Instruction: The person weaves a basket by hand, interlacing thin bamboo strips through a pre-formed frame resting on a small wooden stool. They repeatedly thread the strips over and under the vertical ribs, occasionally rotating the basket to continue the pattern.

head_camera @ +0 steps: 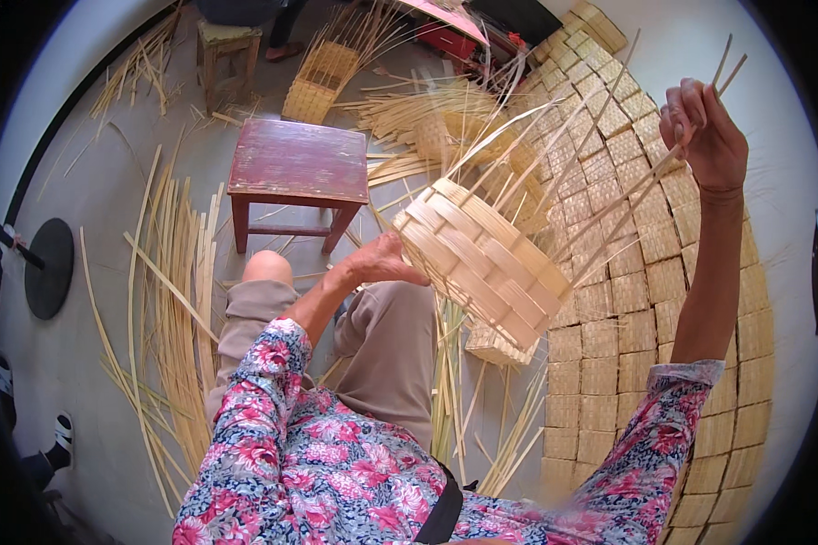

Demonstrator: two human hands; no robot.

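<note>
A partly woven basket of flat pale strips (484, 255), likely bamboo, is tilted above my knee, with long loose strips standing out from its upper rim. My left hand (388, 262) holds the basket's left end, its fingers partly hidden behind the weave. Raised at the upper right, my right hand (705, 129) pinches two long narrow strips that run down to the basket's right end; their tips stick out above the fingers. Below the basket, a small woven box (501, 343) lies on the floor.
A red wooden stool (298, 163) stands ahead of my knees. Loose strips (184, 272) lie along the left floor. Stacked woven boxes (600, 368) cover the right side. Beyond the stool are another unfinished basket (320, 78), a wooden stool (228, 48) and a seated person's leg. A round black stand base (49, 269) is at left.
</note>
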